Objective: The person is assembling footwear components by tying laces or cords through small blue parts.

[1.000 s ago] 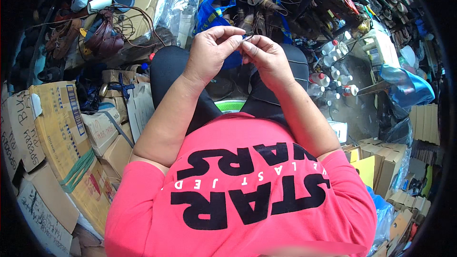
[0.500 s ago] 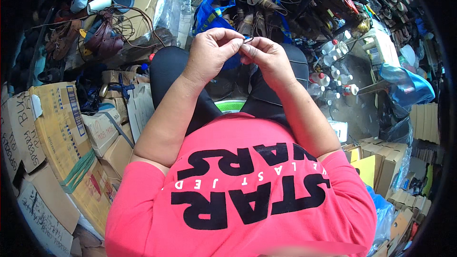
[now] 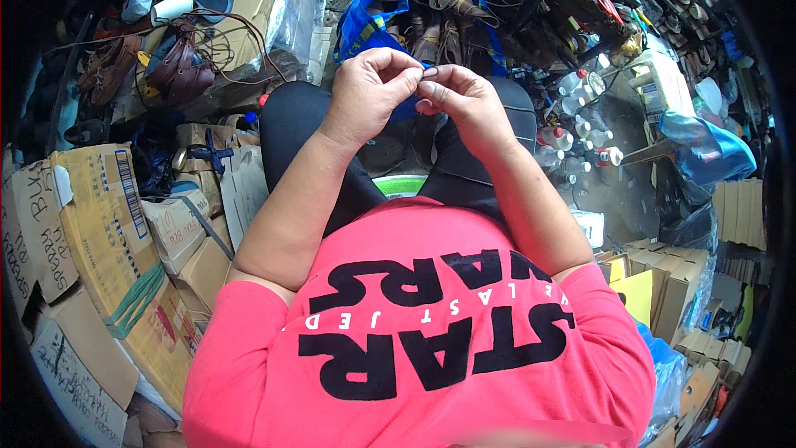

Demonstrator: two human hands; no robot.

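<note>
My left hand [image 3: 369, 93] and my right hand [image 3: 469, 106] meet above my knees, thumb and forefinger pinched together on each. Between their touching fingertips shows a small dark bit with a touch of blue [image 3: 428, 71], too small to name. The other fingers of both hands are curled in. Just beyond the hands stands a blue bag [image 3: 352, 29], with brown leather-like pieces [image 3: 454, 2] inside it.
Cardboard boxes [image 3: 99, 216] are stacked at my left. A carton surface [image 3: 249, 41] at the far left bears maroon straps [image 3: 181, 70], cords and a white cup [image 3: 172, 7]. Plastic bottles [image 3: 572, 104] stand on the floor to the right, near a blue plastic sheet [image 3: 705, 145].
The fingertips have shifted slightly against each other, and the dark curved bit between them shows less than before. Both arms keep almost the same place.
</note>
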